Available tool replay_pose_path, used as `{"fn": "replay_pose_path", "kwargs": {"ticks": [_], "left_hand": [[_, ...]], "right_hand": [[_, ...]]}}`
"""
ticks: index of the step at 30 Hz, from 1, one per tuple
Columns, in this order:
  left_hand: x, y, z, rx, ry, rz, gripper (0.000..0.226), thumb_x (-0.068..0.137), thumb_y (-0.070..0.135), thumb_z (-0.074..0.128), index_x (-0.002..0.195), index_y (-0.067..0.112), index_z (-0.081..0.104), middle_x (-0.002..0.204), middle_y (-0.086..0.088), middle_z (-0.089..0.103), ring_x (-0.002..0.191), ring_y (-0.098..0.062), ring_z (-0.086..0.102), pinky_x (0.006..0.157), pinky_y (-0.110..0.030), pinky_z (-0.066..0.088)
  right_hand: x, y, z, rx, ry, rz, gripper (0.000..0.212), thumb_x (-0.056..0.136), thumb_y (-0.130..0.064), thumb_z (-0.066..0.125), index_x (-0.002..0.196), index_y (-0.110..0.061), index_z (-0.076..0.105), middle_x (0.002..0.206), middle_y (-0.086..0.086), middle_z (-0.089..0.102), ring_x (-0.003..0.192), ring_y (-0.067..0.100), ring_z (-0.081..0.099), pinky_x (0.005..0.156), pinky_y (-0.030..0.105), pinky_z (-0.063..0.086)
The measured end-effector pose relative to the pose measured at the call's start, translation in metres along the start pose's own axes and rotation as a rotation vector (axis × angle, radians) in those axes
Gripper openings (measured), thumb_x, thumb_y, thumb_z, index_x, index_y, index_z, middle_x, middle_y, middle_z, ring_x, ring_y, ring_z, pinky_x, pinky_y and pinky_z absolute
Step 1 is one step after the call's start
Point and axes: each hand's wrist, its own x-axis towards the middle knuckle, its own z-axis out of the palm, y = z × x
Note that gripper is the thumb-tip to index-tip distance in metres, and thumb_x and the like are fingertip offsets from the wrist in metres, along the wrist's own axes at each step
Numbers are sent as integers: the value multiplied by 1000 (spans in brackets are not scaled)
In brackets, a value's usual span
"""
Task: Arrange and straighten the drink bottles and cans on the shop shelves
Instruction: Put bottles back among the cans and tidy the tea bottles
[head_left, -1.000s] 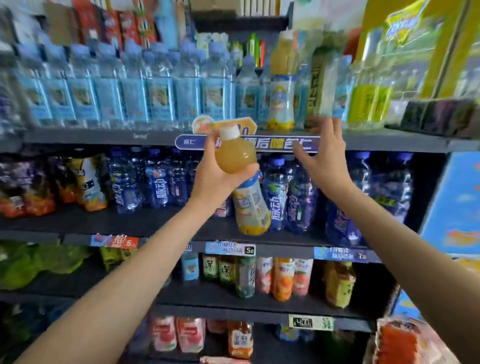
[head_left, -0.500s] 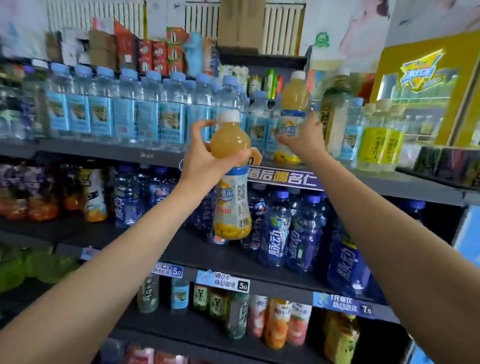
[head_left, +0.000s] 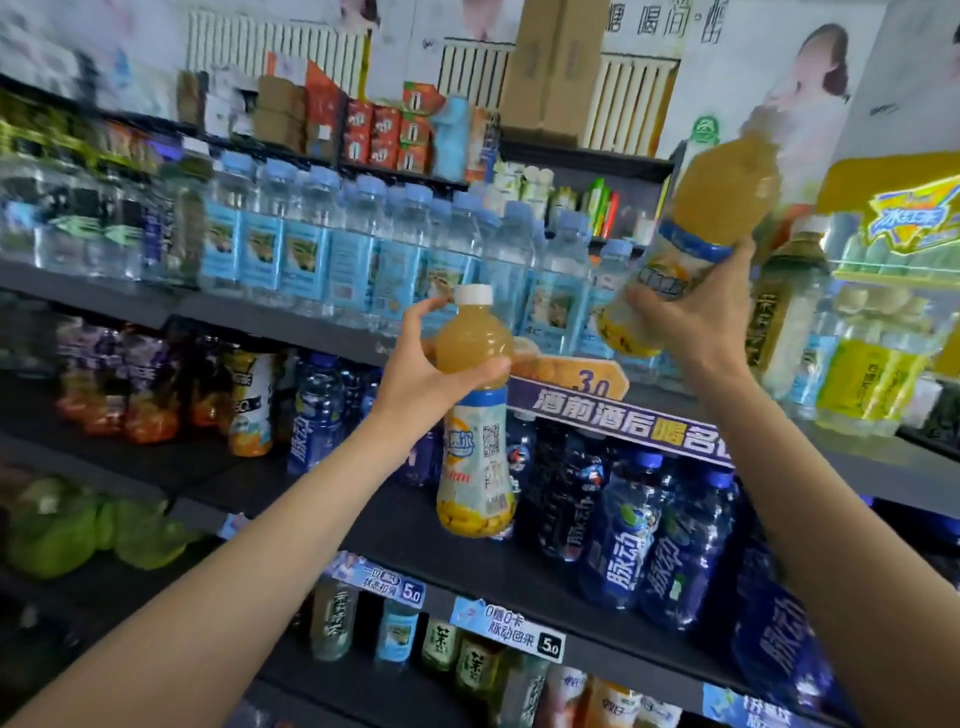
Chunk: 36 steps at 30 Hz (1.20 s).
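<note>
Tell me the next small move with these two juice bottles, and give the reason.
Probably set the right hand's tilted, lifted juice bottle back upright on the upper shelf, in the space beside the water bottles. The left hand grips a matching juice bottle by its neck, seemingly to go alongside it.

Glossy clear plastic juice bottle (head_left: 475, 415) with smooth paper-like label; matt dark shelf (head_left: 883, 467); brown cardboard box (head_left: 556, 67).

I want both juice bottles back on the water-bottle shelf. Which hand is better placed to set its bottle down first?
Probably the right hand: its juice bottle is already up at that shelf, though tilted. The left hand holds its bottle lower.
</note>
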Motion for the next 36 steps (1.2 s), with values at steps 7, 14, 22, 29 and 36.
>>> {"fn": "replay_pose_path", "kwargs": {"ticks": [7,14,22,29,36], "left_hand": [[4,-18,-128,2,131,-41,70,72,30,78,130,26,42,121,5,54,106,-15,57,88,-35,50],[-19,-59,-339,2,405,-228,59,68,28,82,112,28,44,109,3,57,98,-15,58,86,-34,50],[-35,-96,-590,300,518,-248,62,67,28,83,114,30,43,111,6,48,91,-6,52,73,-25,47],[8,-131,-777,537,664,-134,60,70,33,80,113,34,38,113,7,47,99,-12,52,75,-23,46],[58,-140,-976,788,747,-119,76,68,39,79,132,25,42,126,6,48,111,-10,46,90,-28,43]], "right_hand": [[-62,-119,90,153,-150,-57,79,71,-17,79,132,-11,29,123,1,49,100,10,49,82,17,42],[-175,-209,275,390,-560,153,69,70,-12,79,121,-22,33,106,-1,58,98,21,60,86,41,51],[-279,-290,464,206,-734,-4,72,64,-19,84,118,-15,36,96,-9,50,85,10,50,70,21,36],[-327,-358,696,318,-754,-160,81,66,-12,79,136,-16,38,128,5,54,115,25,53,79,21,35],[-362,-472,901,532,-806,-127,71,71,-10,78,132,-8,41,121,5,50,110,10,45,80,7,29]]}}
